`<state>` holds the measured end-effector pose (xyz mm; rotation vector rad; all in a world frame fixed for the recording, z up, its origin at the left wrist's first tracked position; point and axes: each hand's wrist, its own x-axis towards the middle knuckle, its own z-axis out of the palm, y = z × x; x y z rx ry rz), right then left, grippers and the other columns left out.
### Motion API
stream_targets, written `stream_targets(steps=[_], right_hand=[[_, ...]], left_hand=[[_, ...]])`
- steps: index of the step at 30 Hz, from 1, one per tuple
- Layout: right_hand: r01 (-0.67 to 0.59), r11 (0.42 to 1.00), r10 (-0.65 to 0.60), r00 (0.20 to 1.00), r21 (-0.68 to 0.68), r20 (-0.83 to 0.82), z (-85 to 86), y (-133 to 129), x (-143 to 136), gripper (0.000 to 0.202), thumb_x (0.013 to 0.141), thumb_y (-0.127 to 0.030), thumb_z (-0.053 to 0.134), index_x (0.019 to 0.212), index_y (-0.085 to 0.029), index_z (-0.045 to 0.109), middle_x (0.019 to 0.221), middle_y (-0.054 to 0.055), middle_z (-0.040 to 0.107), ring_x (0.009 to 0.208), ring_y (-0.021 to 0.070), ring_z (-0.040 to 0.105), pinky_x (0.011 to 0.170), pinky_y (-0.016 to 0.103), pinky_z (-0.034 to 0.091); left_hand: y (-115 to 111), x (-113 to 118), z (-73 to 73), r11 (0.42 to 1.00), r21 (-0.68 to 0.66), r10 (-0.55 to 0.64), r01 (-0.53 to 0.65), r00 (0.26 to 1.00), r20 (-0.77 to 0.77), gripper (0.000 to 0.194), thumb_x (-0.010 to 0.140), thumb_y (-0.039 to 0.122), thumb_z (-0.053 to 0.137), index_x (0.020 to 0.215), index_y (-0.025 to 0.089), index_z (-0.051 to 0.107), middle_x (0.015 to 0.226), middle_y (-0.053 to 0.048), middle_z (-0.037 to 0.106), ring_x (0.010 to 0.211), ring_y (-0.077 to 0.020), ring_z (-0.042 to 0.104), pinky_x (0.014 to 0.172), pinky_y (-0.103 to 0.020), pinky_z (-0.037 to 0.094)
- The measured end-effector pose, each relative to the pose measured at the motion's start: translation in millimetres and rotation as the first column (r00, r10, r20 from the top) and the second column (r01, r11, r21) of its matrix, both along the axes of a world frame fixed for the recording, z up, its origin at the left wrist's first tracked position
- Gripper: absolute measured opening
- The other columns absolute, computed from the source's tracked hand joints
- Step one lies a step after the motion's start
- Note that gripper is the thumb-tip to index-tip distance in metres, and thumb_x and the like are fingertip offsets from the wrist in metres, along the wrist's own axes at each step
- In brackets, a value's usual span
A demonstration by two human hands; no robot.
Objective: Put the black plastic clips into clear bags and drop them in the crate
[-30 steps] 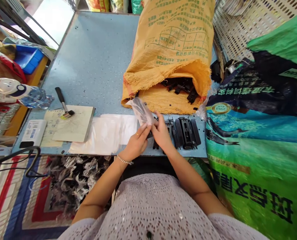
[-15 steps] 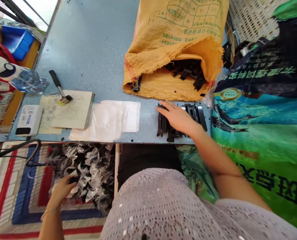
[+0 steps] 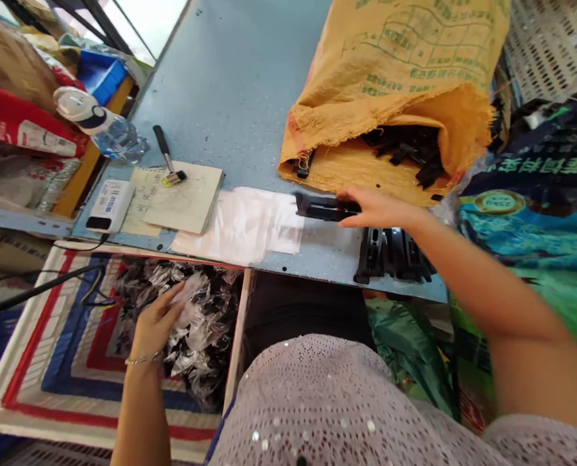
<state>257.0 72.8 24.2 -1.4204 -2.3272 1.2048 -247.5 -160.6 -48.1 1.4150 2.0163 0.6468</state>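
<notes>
My right hand point(image 3: 373, 208) grips a black plastic part point(image 3: 324, 208), held sideways above the table between the clear plastic bags point(image 3: 237, 223) and a row of black parts point(image 3: 392, 254). Over the basket at the left, my left hand point(image 3: 159, 323) has its fingers apart, beside a heap of bagged dark parts point(image 3: 198, 330). Its fingertips are near a piece of clear plastic, and no held thing shows in it. More black parts point(image 3: 409, 152) lie in the mouth of an orange woven sack point(image 3: 390, 84).
A notepad point(image 3: 191, 200) with a black-handled brush point(image 3: 164, 145) on it, a white box point(image 3: 111, 206) and a water bottle point(image 3: 118, 136) are on the table's left. The striped basket point(image 3: 65, 404) stands below the edge. A green-blue sack point(image 3: 526, 213) is at the right.
My right hand has lifted a black part from the row and carried it left. My left hand has risen over the heap. The view has shifted, so the table appears farther right.
</notes>
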Motion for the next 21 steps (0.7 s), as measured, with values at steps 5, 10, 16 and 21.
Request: stream_targets(steps=[5,10,16,21], right_hand=[[-0.116,0.739,-0.431,0.676,-0.664,-0.598,-7.8,-68.7,-85.7,0.054,0.075,-0.05,0.08,0.119,-0.02,0.071,0.106,0.009,0.076,0.091,0.0253,0.074,0.077,0.044,0.066],[-0.089,0.601,-0.706,0.407,-0.794,-0.58,-19.6,-79.5,-101.2,0.044,0.071,-0.046,0.085,0.105,-0.019,0.076,0.101,0.006,0.077,0.079,0.0166,0.069,0.065,0.029,0.065],[0.004,0.673,-0.652,0.477,-0.74,-0.59,-19.4,-64.9,-66.5,0.049,0.073,-0.051,0.083,0.109,-0.019,0.075,0.111,0.01,0.075,0.084,0.0203,0.069,0.066,0.034,0.064],[0.323,0.921,-0.389,0.768,-0.217,-0.508,-10.8,-79.6,-63.5,0.054,0.079,-0.046,0.082,0.127,-0.024,0.07,0.128,0.011,0.067,0.119,0.0305,0.064,0.093,0.045,0.059]], left_hand=[[84.5,151.1,32.3,0.878,0.468,-0.169,0.102,0.98,0.104,0.066,0.09,0.032,0.068,0.152,0.026,0.047,0.133,-0.012,0.07,0.07,-0.0112,0.064,0.071,-0.029,0.059],[126.6,205.4,35.6,0.781,0.602,-0.368,0.168,0.902,0.225,0.055,0.094,0.025,0.063,0.144,0.028,0.041,0.132,-0.01,0.063,0.053,-0.0033,0.047,0.05,-0.021,0.046],[135.1,177.8,31.5,0.789,0.456,-0.331,0.412,0.91,-0.25,0.02,0.096,0.013,0.05,0.096,0.022,0.067,0.132,-0.009,0.068,0.085,-0.017,0.068,0.067,-0.029,0.053],[148.5,177.6,26.8,0.829,0.336,-0.296,0.447,0.861,-0.413,0.037,0.095,0.012,0.048,0.124,0.022,0.068,0.141,-0.013,0.065,0.092,-0.023,0.072,0.07,-0.033,0.057]])
